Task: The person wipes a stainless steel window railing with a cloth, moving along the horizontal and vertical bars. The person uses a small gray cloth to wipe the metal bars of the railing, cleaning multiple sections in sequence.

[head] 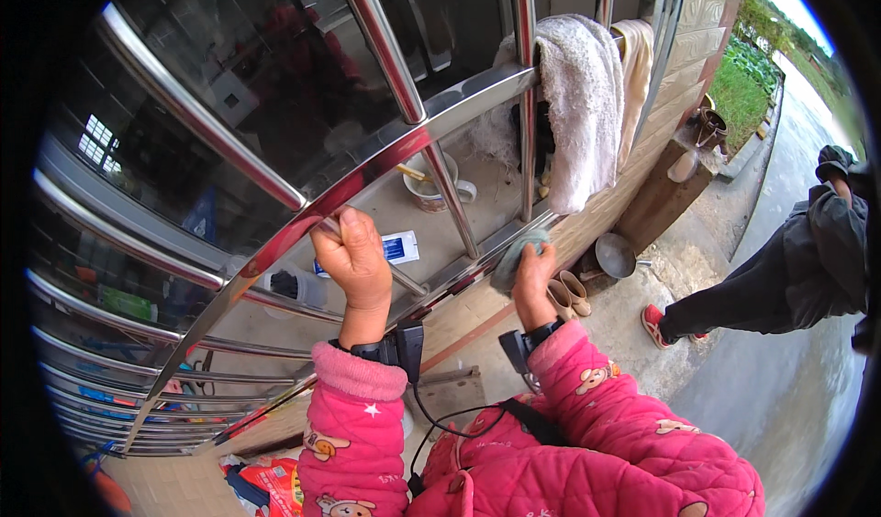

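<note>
My left hand [353, 252] is closed around an upright bar of the stainless steel window grille [475, 96], just below its flat crossbar. My right hand [533, 276] holds a grey-green cloth [508, 269] near the grille's lower rail. Behind the bars, on the window ledge, stand a mug [430, 183] with a yellow-handled toothbrush in it and a blue-and-white tube [400, 247]. A clear plastic container [296, 286] with something dark inside is left of my left hand. A white towel [581, 104] and a cream cloth [634, 70] hang over the crossbar at upper right.
A person in dark clothes [764, 276] and red shoes stands at right. By the tiled wall are a metal pan [614, 255], a pair of beige shoes [569, 293] and a concrete block [664, 193]. Red packaging [275, 482] lies at lower left. A cable hangs between my wrists.
</note>
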Available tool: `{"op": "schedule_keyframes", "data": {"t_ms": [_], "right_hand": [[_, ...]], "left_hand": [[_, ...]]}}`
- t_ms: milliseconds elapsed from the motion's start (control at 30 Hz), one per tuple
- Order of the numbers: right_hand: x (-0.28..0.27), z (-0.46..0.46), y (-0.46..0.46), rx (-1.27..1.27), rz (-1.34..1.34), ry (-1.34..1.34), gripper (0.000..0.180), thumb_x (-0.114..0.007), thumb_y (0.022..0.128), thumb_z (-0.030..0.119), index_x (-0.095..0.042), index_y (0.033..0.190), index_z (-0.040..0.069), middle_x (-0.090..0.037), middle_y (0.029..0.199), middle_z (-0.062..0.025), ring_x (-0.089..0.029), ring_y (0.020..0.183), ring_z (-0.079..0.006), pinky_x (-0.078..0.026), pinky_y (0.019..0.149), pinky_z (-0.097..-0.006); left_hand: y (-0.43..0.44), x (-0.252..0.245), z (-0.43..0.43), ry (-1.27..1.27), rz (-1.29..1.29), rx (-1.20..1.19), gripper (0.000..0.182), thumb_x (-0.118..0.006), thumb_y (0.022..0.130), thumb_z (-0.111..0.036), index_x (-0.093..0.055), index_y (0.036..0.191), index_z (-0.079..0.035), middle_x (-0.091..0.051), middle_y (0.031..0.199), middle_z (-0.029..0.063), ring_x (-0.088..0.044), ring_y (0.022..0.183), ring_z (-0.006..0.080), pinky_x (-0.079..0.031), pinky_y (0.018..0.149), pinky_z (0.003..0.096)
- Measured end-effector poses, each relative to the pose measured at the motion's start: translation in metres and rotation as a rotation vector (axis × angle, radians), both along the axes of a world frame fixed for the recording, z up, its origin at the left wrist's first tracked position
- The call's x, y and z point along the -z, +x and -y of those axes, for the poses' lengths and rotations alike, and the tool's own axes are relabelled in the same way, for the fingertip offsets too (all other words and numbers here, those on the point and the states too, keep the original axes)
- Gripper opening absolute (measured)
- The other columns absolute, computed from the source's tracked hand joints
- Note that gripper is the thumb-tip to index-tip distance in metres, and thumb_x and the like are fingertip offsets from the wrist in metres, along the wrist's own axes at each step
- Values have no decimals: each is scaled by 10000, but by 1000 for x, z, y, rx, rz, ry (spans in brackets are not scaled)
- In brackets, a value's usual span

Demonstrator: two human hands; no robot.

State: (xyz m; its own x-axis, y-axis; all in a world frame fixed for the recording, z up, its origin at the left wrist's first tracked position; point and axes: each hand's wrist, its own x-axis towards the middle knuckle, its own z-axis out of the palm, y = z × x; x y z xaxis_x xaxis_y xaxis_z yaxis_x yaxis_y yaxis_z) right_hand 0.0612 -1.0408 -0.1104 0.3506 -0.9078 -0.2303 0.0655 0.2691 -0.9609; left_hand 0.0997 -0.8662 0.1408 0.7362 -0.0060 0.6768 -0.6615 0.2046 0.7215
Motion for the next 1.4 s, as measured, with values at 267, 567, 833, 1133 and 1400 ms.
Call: {"op": "schedule_keyframes", "data": {"t_ms": [267,567,833,1133,1400], "right_hand": [[-10,-99,-11,-120,-5,135,370,-569,792,142,-454,1103,-22,-541,958,-169,-513,899,-237,-420,835,-347],[-18,-191,-29,-296,-151,43,344,-576,794,161,-445,1055,-21,-539,939,-218,-531,898,-315,-418,838,-393],[5,-222,-20,-262,-108,60,262,-586,772,132,-472,984,28,-523,843,-97,-494,744,-166,-450,657,-321],[-10,-229,-36,-348,-2,140,330,-599,765,193,-486,1001,-7,-547,876,-155,-523,825,-228,-441,769,-359],[-1,-125,-9,-25,52,0,336,-583,815,175,-469,1059,-27,-534,990,-167,-497,940,-237,-396,873,-352]], "left_hand": [[-27,-21,-32,356,-192,-40,256,-483,925,-93,-485,1142,42,-587,1005,125,-579,936,171,-456,840,291],[-70,-40,-127,367,-300,-173,170,-500,908,-74,-538,1050,13,-597,1077,118,-561,921,100,-423,687,197],[-44,-31,-131,113,26,3,321,-493,854,-17,-457,1170,24,-505,1172,96,-477,998,147,-374,908,288],[-16,-17,-113,13,-143,61,270,-471,966,-180,-410,732,-60,-438,547,18,-391,436,70,-348,423,225],[-22,-18,-109,22,-163,-47,280,-438,976,-217,-387,745,-66,-374,550,9,-363,461,84,-347,410,233]]}}
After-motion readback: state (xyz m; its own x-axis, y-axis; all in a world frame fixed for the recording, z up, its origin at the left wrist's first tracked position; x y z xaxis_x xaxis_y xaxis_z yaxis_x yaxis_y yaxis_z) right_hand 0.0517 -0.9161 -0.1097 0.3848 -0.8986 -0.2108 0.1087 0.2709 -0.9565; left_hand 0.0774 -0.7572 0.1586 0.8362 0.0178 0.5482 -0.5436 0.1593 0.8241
